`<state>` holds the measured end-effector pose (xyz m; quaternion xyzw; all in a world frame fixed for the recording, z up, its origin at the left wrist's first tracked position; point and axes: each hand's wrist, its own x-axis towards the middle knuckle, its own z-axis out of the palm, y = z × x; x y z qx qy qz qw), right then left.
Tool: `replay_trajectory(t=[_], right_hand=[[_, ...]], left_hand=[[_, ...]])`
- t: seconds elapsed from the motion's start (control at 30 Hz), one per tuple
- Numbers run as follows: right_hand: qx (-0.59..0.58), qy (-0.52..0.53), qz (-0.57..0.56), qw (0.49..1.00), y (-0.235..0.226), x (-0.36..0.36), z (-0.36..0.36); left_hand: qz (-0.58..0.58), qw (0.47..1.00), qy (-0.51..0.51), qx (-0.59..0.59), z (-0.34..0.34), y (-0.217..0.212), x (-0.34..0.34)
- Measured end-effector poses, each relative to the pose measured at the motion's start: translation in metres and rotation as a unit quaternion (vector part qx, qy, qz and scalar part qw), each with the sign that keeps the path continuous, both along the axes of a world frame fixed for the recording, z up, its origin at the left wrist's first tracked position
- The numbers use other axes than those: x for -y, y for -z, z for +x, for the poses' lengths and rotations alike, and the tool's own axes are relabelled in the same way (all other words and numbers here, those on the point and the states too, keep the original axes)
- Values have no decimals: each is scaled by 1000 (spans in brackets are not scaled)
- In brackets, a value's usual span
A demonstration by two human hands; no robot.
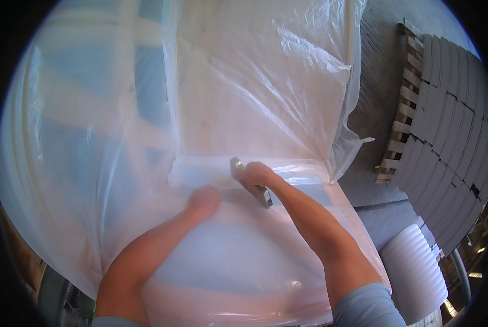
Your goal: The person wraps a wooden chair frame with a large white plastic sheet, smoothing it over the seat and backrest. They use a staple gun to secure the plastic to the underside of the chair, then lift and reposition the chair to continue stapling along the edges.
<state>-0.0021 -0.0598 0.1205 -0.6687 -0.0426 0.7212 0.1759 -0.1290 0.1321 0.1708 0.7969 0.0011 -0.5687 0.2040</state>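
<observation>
My right hand (257, 174) is wrapped around a metal staple gun (264, 195), which is tilted over the fold in the clear plastic sheet (255, 103). To its left, my left hand (205, 201) rests against the sheet, curled into a loose fist. It is slightly blurred and its fingertips are hidden, so I cannot tell what it grips. Pale wooden boards and bluish areas show through the wrinkled sheet. A crease runs across it just beyond my hands, and its loose right edge hangs out over the floor.
Right of the wrapped load, a wooden pallet (402, 117) carries rows of stacked grey flat pieces (446, 125). Nearer to me on the right stands a ribbed white foam roll (417, 272). Grey floor (377, 82) lies between the load and the pallet.
</observation>
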Motion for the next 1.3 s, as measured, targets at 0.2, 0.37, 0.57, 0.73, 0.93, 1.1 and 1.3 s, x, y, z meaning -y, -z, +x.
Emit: replay_trajectory(t=[0.2, 0.37, 0.57, 0.73, 0.93, 1.1, 1.3], right_hand=[[295, 227, -74, 925, -65, 68, 41], [261, 245, -75, 931, -186, 142, 68], [372, 162, -12, 914, -346, 183, 5], [514, 196, 13, 835, -413, 169, -64], [634, 334, -69, 694, -401, 159, -100], [619, 424, -151, 644, -392, 154, -105], [565, 432, -194, 676, -399, 148, -98]], left_hand=[[17, 998, 44, -29, 24, -52, -14], [-53, 998, 16, -19, 55, -149, -3], [-106, 981, -100, 125, 33, -287, -31], [-6, 973, -65, 222, -10, -352, -58], [105, 917, -162, 349, -31, -347, -46], [132, 904, -153, 376, -36, -341, -44], [153, 896, -134, 395, -39, -339, -42]])
